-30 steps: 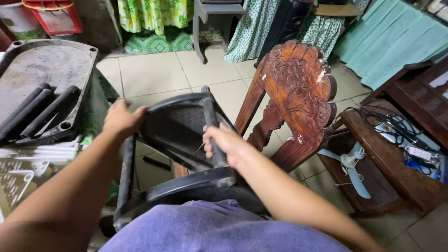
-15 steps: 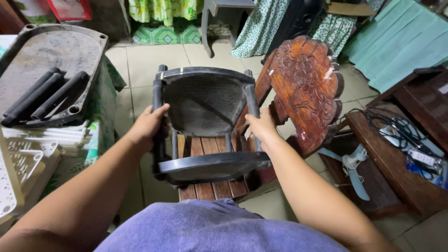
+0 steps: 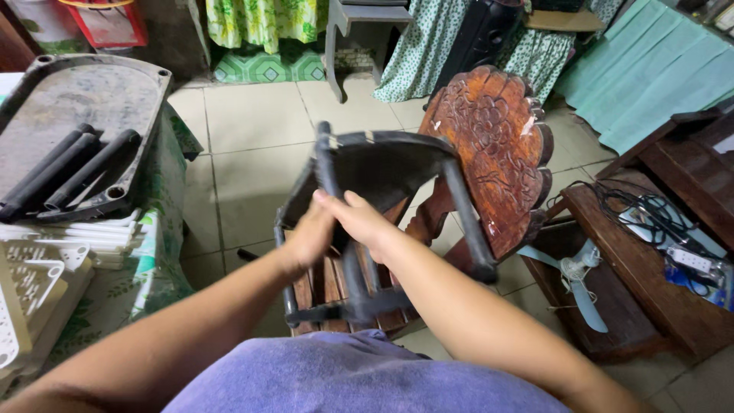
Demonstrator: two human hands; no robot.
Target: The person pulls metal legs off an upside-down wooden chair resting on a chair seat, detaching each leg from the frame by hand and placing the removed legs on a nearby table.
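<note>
Both hands point(image 3: 336, 226) grip the upturned black plastic stool point(image 3: 382, 222).

Your arms are bare to the elbow and beyond, no sleeves showing; your left hand point(image 3: 310, 237) and right hand point(image 3: 363, 222) wear nothing, and purple cloth point(image 3: 359, 378) covers your lap.

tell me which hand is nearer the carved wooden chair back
Right. The right hand grips a leg of the dark plastic stool just left of the carved chair back; the left hand sits further left, beyond it.
</note>
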